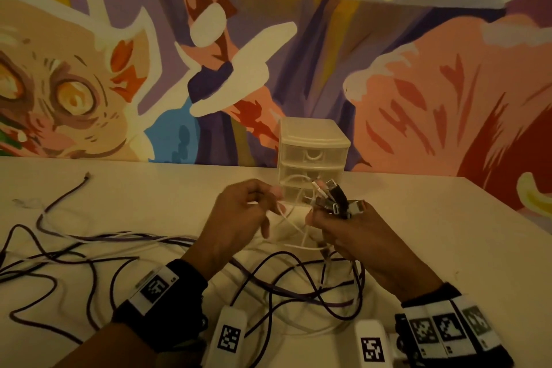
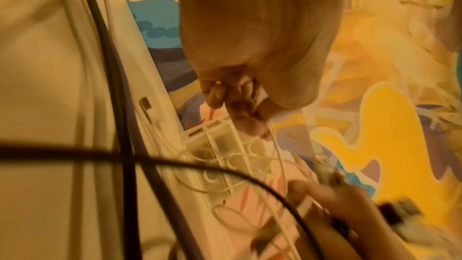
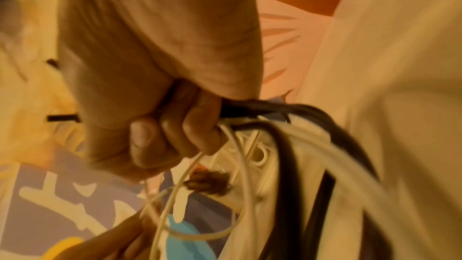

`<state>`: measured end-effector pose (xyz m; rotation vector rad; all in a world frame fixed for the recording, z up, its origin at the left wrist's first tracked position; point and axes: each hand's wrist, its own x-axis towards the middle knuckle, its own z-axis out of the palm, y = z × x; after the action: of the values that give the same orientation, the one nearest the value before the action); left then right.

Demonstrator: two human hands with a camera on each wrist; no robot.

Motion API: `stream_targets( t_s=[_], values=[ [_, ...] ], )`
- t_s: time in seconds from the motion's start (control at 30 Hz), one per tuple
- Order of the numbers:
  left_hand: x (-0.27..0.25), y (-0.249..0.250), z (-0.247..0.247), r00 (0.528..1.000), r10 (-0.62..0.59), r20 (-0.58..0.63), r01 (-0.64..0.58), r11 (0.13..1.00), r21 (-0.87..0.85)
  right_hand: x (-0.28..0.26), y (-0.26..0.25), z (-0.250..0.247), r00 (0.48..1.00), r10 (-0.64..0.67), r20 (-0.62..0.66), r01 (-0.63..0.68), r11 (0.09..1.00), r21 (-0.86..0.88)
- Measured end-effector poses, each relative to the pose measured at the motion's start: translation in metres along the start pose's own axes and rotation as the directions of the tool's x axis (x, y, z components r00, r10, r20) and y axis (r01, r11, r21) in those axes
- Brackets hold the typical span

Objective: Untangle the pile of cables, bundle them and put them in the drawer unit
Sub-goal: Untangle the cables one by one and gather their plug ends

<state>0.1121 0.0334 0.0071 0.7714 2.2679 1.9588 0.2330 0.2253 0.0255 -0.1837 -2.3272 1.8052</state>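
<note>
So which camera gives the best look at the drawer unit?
The head view: the drawer unit stands whole and upright at the wall, behind the hands. Both wrist views catch only blurred parts of it behind white cables.

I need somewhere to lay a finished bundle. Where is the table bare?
Bare: right of the drawer unit, toward the table edge, and the far left strip along the wall. Crowded: cables sprawl across the left and the near middle below both hands.

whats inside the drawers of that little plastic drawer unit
The drawer unit stands at the wall with all drawers pushed in. Through its translucent top front nothing shows. The lower fronts are partly covered by the plugs in the right hand, so they cannot be judged.
</note>
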Motion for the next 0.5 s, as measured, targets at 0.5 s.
stream_targets(
  t_s=[0.5],
  values=[
    [0.039, -0.049, -0.143, 0.753, -0.304, -0.583, -0.136, 0.796, -0.59, 0.014, 0.007, -0.015, 0.861, -0.118, -0.495, 0.346, 0.85, 0.398]
  ],
)
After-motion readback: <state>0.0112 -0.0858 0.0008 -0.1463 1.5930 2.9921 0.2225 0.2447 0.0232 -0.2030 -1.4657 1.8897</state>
